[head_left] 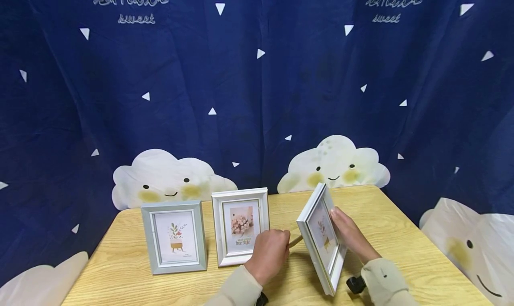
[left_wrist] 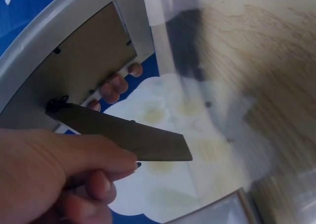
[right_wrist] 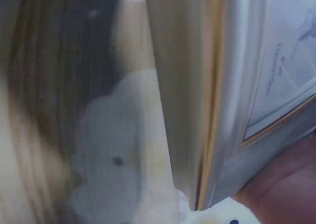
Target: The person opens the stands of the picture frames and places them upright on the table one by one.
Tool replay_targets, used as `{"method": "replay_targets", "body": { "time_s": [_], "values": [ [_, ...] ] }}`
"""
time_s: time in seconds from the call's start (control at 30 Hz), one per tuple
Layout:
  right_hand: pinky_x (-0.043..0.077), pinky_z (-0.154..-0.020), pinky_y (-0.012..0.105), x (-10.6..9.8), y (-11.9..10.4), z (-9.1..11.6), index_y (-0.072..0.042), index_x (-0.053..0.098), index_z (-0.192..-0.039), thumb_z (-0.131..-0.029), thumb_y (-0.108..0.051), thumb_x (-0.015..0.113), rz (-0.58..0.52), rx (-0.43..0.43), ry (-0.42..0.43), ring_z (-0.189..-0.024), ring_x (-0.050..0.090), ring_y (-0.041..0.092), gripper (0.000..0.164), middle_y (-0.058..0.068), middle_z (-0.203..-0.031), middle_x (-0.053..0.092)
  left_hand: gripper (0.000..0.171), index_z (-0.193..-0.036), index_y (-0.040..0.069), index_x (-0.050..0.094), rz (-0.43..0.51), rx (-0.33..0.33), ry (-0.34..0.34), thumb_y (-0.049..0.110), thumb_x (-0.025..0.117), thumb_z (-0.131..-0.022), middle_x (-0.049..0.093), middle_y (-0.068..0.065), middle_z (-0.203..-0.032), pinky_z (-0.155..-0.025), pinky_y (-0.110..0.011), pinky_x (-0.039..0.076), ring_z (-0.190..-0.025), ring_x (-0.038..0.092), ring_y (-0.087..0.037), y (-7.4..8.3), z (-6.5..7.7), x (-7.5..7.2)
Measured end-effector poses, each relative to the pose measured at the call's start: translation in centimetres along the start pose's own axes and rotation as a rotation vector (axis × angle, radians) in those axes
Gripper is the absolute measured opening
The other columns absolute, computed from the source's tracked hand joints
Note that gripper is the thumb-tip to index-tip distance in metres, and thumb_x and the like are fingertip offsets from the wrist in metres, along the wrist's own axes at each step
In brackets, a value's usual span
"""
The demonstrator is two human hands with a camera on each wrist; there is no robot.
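Note:
A white picture frame (head_left: pixel 324 239) with a plant print is held upright and tilted above the table's right half. My right hand (head_left: pixel 354 238) grips its right edge; those fingertips (left_wrist: pixel 112 89) curl onto the brown backing (left_wrist: pixel 94 51) in the left wrist view. Hinged to that backing is a flat brown stand leg (left_wrist: pixel 143 137), swung outward. Between thumb and fingers my left hand (head_left: pixel 270 252) pinches this leg. In the right wrist view, the frame's corner hides part of the right hand (right_wrist: pixel 281 189).
A grey-blue picture frame (head_left: pixel 147 234) stands at the left of the wooden table (head_left: pixel 108 257). Beside it stands another white frame (head_left: pixel 217 234) with a flower picture, partly behind my left hand. A dark blue curtain (head_left: pixel 257 83) with clouds hangs behind the table.

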State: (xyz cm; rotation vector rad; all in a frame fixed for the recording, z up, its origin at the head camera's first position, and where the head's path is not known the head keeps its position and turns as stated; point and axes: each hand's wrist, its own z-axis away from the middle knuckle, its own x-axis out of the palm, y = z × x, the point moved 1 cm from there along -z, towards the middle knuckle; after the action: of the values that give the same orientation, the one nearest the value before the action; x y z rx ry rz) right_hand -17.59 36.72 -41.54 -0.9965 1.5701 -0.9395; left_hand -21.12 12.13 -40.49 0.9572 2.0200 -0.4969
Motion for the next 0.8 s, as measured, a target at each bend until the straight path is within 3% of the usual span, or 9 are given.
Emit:
{"method": "replay_targets", "body": {
  "time_s": [0.17, 0.23, 0.63, 0.8],
  "values": [
    [0.020, -0.112, 0.048, 0.2, 0.8, -0.2, 0.003, 0.030, -0.147, -0.106, -0.038, 0.028, -0.003, 0.043, -0.019, -0.138, 0.028, 0.034, 0.058, 0.025, -0.149, 0.034, 0.022, -0.064, 0.017, 0.059, -0.043, 0.006, -0.033, 0.012, 0.080, -0.066, 0.054, 0.005, -0.051, -0.037, -0.028, 0.034, -0.043, 0.049, -0.013, 0.1, -0.1, 0.6],
    [0.014, -0.112, 0.052, 0.2, 1.2, -0.2, 0.004, 0.025, -0.149, -0.106, -0.037, 0.029, -0.017, 0.056, -0.022, -0.141, 0.020, 0.039, 0.060, 0.026, -0.152, 0.027, 0.020, -0.064, 0.017, 0.060, -0.055, 0.012, -0.042, 0.010, 0.079, -0.065, 0.055, 0.004, -0.052, -0.037, -0.028, 0.036, -0.044, 0.049, -0.013, 0.2, -0.1, 0.8],
    [0.009, -0.113, 0.052, 0.6, 2.1, -0.1, 0.007, 0.020, -0.149, -0.107, -0.034, 0.027, -0.046, 0.029, -0.029, -0.143, 0.012, 0.040, 0.060, 0.027, -0.154, 0.018, 0.017, -0.066, 0.014, 0.064, -0.037, 0.001, -0.093, 0.003, 0.077, -0.064, 0.058, 0.001, -0.055, -0.040, -0.028, 0.040, -0.047, 0.051, -0.014, 0.2, -0.2, 1.5],
    [0.002, -0.113, 0.055, 0.8, 1.9, 0.3, 0.009, 0.010, -0.150, -0.106, -0.037, 0.026, -0.064, 0.082, -0.038, -0.143, 0.001, 0.044, 0.066, 0.029, -0.156, 0.004, 0.017, -0.065, 0.014, 0.063, -0.060, -0.015, -0.088, 0.005, 0.077, -0.066, 0.058, 0.001, -0.055, -0.041, -0.028, 0.040, -0.046, 0.051, -0.014, 0.2, 0.2, 1.5]
  ]
}}
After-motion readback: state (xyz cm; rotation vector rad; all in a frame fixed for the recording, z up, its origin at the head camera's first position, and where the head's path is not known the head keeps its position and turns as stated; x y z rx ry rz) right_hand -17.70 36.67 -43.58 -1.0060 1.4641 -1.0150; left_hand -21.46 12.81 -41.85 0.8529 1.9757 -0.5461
